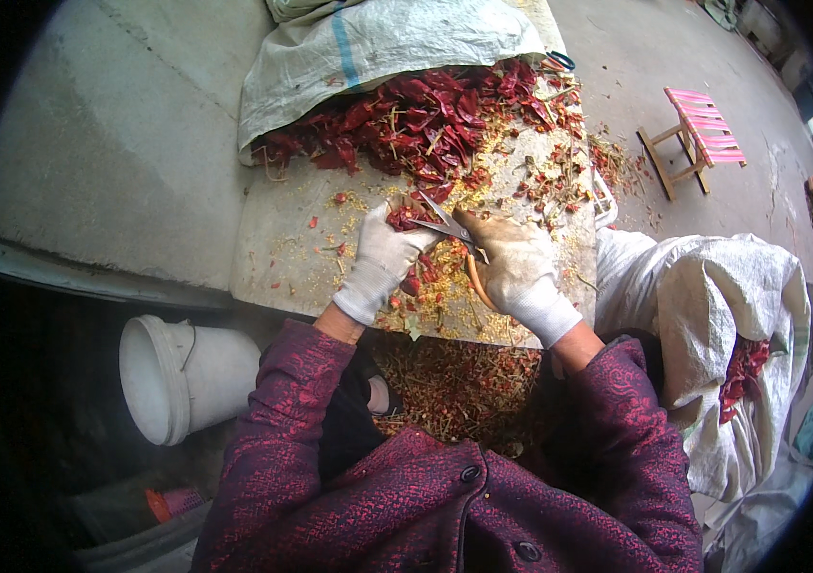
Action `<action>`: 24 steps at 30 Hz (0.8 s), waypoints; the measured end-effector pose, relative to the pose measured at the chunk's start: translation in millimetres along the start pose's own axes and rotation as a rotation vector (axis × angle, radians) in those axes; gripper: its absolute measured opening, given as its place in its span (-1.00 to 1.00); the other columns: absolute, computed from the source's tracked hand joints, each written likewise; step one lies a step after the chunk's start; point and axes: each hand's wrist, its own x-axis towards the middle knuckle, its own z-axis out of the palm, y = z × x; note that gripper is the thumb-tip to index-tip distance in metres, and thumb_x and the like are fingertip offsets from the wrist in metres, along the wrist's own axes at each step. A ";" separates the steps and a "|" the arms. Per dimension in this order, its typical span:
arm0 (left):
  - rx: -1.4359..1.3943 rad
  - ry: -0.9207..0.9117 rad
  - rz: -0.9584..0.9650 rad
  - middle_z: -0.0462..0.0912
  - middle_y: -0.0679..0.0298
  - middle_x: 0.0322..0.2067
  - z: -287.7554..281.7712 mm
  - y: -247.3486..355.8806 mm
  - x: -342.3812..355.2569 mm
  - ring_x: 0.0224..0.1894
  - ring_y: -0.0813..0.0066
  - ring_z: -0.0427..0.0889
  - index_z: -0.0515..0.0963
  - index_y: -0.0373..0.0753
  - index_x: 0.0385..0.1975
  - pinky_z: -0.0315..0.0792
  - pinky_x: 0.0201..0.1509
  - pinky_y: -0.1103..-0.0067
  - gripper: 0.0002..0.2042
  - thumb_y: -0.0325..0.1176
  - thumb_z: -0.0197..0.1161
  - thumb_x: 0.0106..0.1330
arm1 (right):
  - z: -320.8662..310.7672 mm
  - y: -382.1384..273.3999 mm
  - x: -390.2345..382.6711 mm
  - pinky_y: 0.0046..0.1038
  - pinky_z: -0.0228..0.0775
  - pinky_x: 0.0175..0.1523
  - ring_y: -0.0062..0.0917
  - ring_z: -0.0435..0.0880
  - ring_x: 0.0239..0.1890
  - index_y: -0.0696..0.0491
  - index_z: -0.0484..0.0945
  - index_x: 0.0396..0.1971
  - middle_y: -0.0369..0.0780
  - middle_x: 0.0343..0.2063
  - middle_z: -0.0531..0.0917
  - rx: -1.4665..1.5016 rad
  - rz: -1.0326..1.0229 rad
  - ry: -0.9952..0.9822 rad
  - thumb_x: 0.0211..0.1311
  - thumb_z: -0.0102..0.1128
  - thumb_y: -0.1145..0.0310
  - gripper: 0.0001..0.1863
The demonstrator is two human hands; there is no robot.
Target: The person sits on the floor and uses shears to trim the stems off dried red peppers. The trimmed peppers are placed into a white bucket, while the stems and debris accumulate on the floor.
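Note:
My left hand [383,253], in a white knit glove, is closed round a dried red chili pepper [403,218]. In my gloved right hand [513,260] is a pair of scissors [447,225] with orange handles. Their blades stand apart and point left, with the tips beside the pepper. Below both hands, yellow seeds and red scraps lie on the pale tabletop [278,258]. A heap of dried red chilies [406,119] spills from a white woven sack [406,43] at the table's far end.
Another pair of scissors [559,61] lies by the sack. A white bucket [187,377] lies tipped at the left. A white sack with chilies [731,286] stands at the right, and a pink-striped folding stool [703,129] beyond it. Stems and scraps [454,382] cover the floor below.

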 end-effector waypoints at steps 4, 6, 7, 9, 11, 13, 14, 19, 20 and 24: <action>-0.051 -0.032 -0.022 0.71 0.26 -0.30 0.0 0.6 -1.7 -0.29 0.60 0.66 0.54 -0.35 -0.18 0.58 -0.16 0.62 -0.69 -0.57 0.48 0.09 | 5.9 1.2 -0.4 -0.18 0.46 -0.24 -0.20 0.68 -0.32 0.04 0.56 0.09 -0.10 -0.46 0.66 -0.052 -0.027 -0.008 0.08 0.17 0.37 -0.51; -0.056 -0.039 0.002 0.70 0.27 -0.32 -0.7 1.0 -3.2 -0.31 0.59 0.66 0.55 -0.34 -0.20 0.56 -0.20 0.63 -0.72 -0.58 0.46 0.10 | 10.1 3.5 -2.6 -0.18 0.47 -0.26 -0.20 0.68 -0.34 0.05 0.54 0.11 -0.10 -0.45 0.67 -0.064 -0.028 -0.034 0.08 0.17 0.37 -0.50; -0.044 -0.036 0.017 0.70 0.27 -0.35 -1.2 1.4 -4.0 -0.34 0.58 0.66 0.56 -0.34 -0.22 0.55 -0.23 0.64 -0.75 -0.58 0.44 0.12 | 12.0 5.0 -3.9 -0.19 0.47 -0.26 -0.20 0.68 -0.34 0.05 0.54 0.11 -0.11 -0.45 0.67 -0.058 -0.032 -0.038 0.08 0.17 0.37 -0.49; -0.004 -0.037 0.034 0.70 0.28 -0.37 -1.7 2.4 -5.7 -0.36 0.58 0.66 0.57 -0.33 -0.24 0.54 -0.27 0.65 -0.79 -0.58 0.41 0.14 | 15.0 7.5 -6.6 -0.20 0.47 -0.27 -0.20 0.69 -0.34 0.06 0.52 0.13 -0.11 -0.44 0.67 -0.043 -0.068 -0.003 0.08 0.18 0.37 -0.48; 0.041 -0.060 0.054 0.70 0.29 -0.39 -1.9 4.1 -7.2 -0.37 0.59 0.65 0.57 -0.32 -0.26 0.54 -0.27 0.65 -0.80 -0.58 0.41 0.14 | 17.5 7.9 -8.8 -0.20 0.46 -0.27 -0.20 0.68 -0.34 0.09 0.51 0.13 -0.11 -0.44 0.67 -0.043 -0.078 0.006 0.09 0.18 0.37 -0.48; 0.022 -0.076 0.061 0.70 0.29 -0.39 -1.9 6.3 -9.2 -0.37 0.59 0.66 0.57 -0.32 -0.27 0.55 -0.26 0.64 -0.80 -0.58 0.41 0.14 | 18.8 5.7 -10.1 -0.20 0.46 -0.27 -0.20 0.68 -0.34 0.12 0.50 0.13 -0.11 -0.44 0.66 -0.039 -0.086 0.020 0.09 0.19 0.37 -0.48; 0.010 -0.080 0.074 0.71 0.29 -0.39 -1.5 7.4 -10.4 -0.37 0.59 0.66 0.57 -0.31 -0.27 0.56 -0.26 0.63 -0.81 -0.58 0.41 0.14 | 18.9 3.6 -10.3 -0.20 0.45 -0.27 -0.20 0.68 -0.34 0.13 0.49 0.12 -0.11 -0.45 0.66 -0.037 -0.081 0.020 0.09 0.19 0.37 -0.48; -0.182 -0.069 0.040 0.72 0.27 -0.36 -1.0 12.2 -16.4 -0.35 0.56 0.69 0.58 -0.33 -0.28 0.59 -0.22 0.61 -0.83 -0.61 0.37 0.15 | 13.8 -8.5 -10.1 -0.18 0.44 -0.32 -0.19 0.66 -0.41 0.13 0.51 -0.20 -0.13 -0.52 0.61 -0.011 -0.087 0.086 0.09 0.20 0.40 -0.74; -0.217 -0.091 0.047 0.72 0.26 -0.35 -2.1 13.1 -16.7 -0.34 0.55 0.69 0.58 -0.33 -0.28 0.59 -0.21 0.61 -0.83 -0.62 0.37 0.15 | 12.9 -9.9 -10.6 -0.18 0.44 -0.34 -0.19 0.66 -0.42 0.12 0.50 -0.24 -0.12 -0.52 0.61 -0.004 -0.070 0.073 0.10 0.20 0.40 -0.77; -0.074 -0.102 0.048 0.71 0.25 -0.31 -9.4 16.6 -16.1 -0.31 0.51 0.70 0.57 -0.36 -0.22 0.59 -0.13 0.60 -0.82 -0.62 0.34 0.18 | 17.9 -6.9 -17.9 -0.24 0.48 -0.36 -0.19 0.64 -0.45 0.14 0.48 -0.29 -0.14 -0.56 0.57 0.031 -0.015 -0.036 0.18 0.14 0.41 -0.85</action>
